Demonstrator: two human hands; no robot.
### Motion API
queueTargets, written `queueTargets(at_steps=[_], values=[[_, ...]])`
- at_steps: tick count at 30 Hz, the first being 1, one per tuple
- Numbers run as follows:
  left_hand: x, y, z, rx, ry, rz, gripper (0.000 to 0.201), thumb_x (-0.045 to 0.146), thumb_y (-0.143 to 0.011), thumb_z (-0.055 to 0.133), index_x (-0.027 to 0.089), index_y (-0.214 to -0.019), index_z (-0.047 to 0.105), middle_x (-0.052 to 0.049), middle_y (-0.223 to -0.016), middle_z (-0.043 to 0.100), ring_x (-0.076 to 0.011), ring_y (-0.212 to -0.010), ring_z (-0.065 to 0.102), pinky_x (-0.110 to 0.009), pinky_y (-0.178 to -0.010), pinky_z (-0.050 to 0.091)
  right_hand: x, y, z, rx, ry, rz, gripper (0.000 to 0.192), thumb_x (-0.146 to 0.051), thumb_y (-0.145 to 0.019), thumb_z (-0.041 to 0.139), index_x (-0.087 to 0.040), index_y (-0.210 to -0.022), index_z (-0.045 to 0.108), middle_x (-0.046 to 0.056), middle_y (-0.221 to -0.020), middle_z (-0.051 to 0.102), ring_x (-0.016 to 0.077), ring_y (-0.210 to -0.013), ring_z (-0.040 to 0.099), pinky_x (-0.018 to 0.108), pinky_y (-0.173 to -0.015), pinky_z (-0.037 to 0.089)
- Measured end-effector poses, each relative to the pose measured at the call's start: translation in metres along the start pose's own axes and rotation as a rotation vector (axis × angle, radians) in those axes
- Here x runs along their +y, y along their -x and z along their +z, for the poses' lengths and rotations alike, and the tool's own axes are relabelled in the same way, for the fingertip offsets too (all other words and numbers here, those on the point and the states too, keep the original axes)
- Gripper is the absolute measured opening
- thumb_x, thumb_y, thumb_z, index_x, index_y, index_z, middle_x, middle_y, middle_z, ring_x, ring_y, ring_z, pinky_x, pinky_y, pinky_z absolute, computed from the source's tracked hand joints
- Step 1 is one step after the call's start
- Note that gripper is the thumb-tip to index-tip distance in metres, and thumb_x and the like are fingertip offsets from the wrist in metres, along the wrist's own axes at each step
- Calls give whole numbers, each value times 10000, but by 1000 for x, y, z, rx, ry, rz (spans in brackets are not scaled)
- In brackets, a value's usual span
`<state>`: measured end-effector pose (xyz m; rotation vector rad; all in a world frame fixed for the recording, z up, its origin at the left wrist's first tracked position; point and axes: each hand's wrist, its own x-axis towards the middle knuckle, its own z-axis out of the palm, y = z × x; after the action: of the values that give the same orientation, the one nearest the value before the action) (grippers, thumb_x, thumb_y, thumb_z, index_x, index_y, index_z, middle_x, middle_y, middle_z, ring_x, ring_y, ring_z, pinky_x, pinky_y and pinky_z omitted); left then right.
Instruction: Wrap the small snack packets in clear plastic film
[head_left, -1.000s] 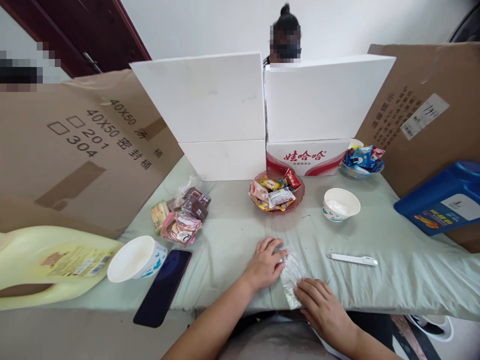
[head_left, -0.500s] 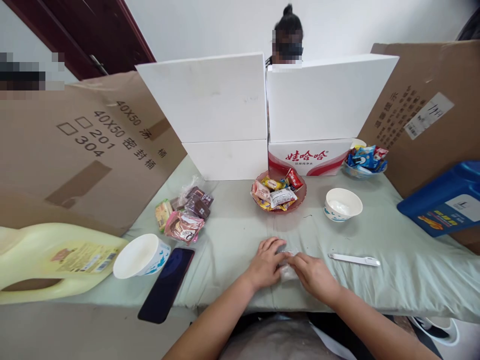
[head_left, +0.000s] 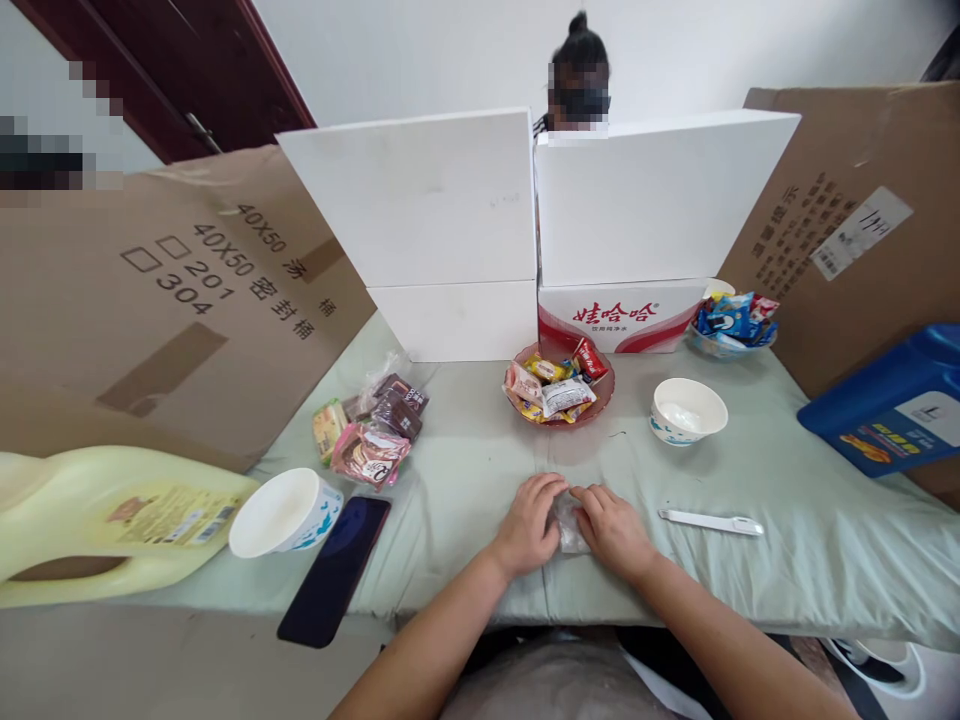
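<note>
On the pale green cloth near the front edge lies a small clear plastic bag [head_left: 571, 535], crumpled. My left hand [head_left: 529, 524] is at its left side, fingers curled together over its far edge. From the right, my right hand [head_left: 613, 528] closes on the bag too, its fingertips almost meeting those of the left. What part of the plastic each hand grips is partly hidden under the fingers. To the right of my right hand lies a white utility knife [head_left: 711, 522]. Beyond both hands stands a pink glass bowl [head_left: 604, 402] of wrapped snacks.
On the left are a phone [head_left: 334, 570], a tilted paper bowl [head_left: 274, 515], a yellow jug [head_left: 150, 520] and packaged snacks [head_left: 371, 430]. Right holds another paper bowl [head_left: 688, 410], a snack bowl [head_left: 731, 345] and a blue bottle [head_left: 892, 400]. White boxes [head_left: 450, 220] wall the back; a person sits behind.
My right hand has moved slightly, its fingers shifting to the far end of the plastic bag, uncovering more of it. My left hand stays nearly in place. The view shifts slightly.
</note>
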<state>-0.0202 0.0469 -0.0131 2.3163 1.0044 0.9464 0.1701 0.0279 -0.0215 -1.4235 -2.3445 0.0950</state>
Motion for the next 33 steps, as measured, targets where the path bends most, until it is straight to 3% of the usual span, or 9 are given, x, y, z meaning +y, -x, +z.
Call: queueTargets(at_steps=[3, 6, 12, 17, 19, 24, 29, 33], values=[[7, 2, -3, 121, 63, 141, 297, 95, -737, 467, 192, -993, 580, -82, -972, 619, -223, -962, 571, -408, -837, 498, 1, 0, 0, 8, 6, -4, 185, -160, -918, 464, -187, -1061, 578, 55, -892, 611, 189, -837, 573, 295, -734, 454], [13, 3, 0, 4, -25, 295, 86, 174, -782, 547, 199, -832, 611, -54, -883, 648, -220, -938, 583, -384, -827, 481, -1, -1, 0, 11, 12, -2, 179, -158, -918, 470, -190, -1054, 581, 46, -879, 602, 177, -821, 563, 279, -725, 441], [14, -2, 10, -98, -171, 119, 52, 201, -799, 605, 195, -748, 616, -51, -928, 658, -224, -1019, 572, -387, -902, 433, 5, 0, -2, 57, 60, 58, 146, -182, -930, 470, -198, -987, 604, 49, -861, 585, 191, -821, 528, 302, -753, 426], [13, -1, 9, -135, -146, 62, 52, 180, -753, 636, 192, -766, 587, -48, -956, 634, -221, -1024, 558, -387, -918, 415, 31, 4, -20, 180, 125, 219, 194, -151, -927, 436, -153, -1024, 605, 119, -967, 593, 244, -907, 517, 395, -817, 430], [14, -2, 8, -144, -135, 45, 63, 175, -743, 634, 194, -777, 584, -49, -963, 625, -224, -1030, 550, -392, -935, 413, 31, 7, -28, 205, 105, 196, 197, -158, -926, 441, -157, -1045, 599, 124, -1036, 590, 248, -989, 518, 409, -875, 433], [17, -3, 0, -191, -97, 13, 116, 174, -727, 640, 201, -826, 585, -62, -1014, 629, -248, -1065, 541, -424, -963, 427, -2, 13, -32, -15, -132, -163, 212, -135, -906, 468, -206, -1059, 596, 76, -1098, 610, 211, -1106, 518, 387, -957, 445], [12, 12, -16, -197, -126, -14, 175, 143, -792, 597, 220, -950, 597, -62, -1200, 620, -274, -1224, 483, -473, -1017, 422, -16, 21, -24, -150, -87, -141, 161, -138, -899, 522, -217, -1007, 612, 47, -1043, 635, 196, -1015, 546, 344, -899, 469], [4, 24, -17, -94, -165, -52, 168, 114, -826, 529, 210, -950, 590, -86, -1216, 590, -261, -1188, 513, -458, -997, 459, 6, 24, -36, -163, -67, -128, 199, -106, -906, 465, -219, -935, 626, 36, -899, 632, 176, -851, 554, 295, -761, 477]])
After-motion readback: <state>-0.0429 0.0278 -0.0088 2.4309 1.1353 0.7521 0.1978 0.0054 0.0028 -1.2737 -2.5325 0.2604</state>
